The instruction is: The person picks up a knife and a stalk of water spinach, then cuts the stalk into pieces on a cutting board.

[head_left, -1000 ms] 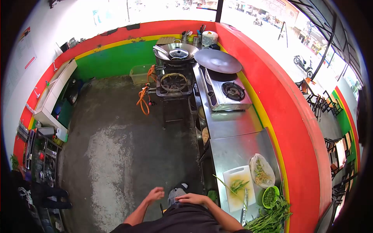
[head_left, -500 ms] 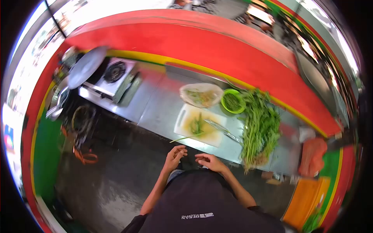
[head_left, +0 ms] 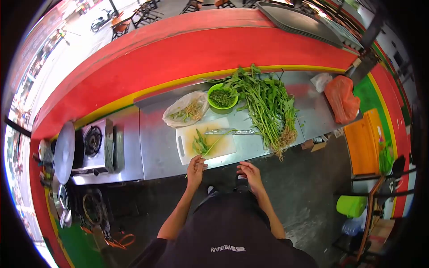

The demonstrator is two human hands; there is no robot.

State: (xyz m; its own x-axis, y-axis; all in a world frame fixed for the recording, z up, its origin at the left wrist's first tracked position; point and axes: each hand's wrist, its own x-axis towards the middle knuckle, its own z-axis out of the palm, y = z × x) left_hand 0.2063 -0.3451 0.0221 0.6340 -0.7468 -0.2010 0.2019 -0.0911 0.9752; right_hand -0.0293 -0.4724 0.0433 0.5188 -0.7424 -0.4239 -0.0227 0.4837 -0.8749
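Note:
My left hand [head_left: 195, 172] is at the counter's front edge, fingers loosely bent and apart, nothing seen in its grasp. It overlaps the lower end of a green stem that slants across the white cutting board [head_left: 224, 145]. Leafy green pieces [head_left: 201, 142] lie on the stained middle of that board. A knife [head_left: 232, 131] rests along its right side, handle towards the large bunch of leafy greens [head_left: 270, 107]. My right hand [head_left: 250, 173] hovers in front of the counter, half curled with fingers parted and holding nothing.
Behind the board sit a plastic bag of trimmings [head_left: 187, 110] and a green bowl of chopped leaves [head_left: 222, 98]. A gas stove [head_left: 94, 145] and a large lid [head_left: 65, 152] are at the left. An orange-red bag [head_left: 342, 99] lies at the right end. The red wall [head_left: 178, 58] borders the back.
The view has turned to the right, so the counter sits differently. My hands are farther apart, and the left one now overlaps the stem at the board's front edge.

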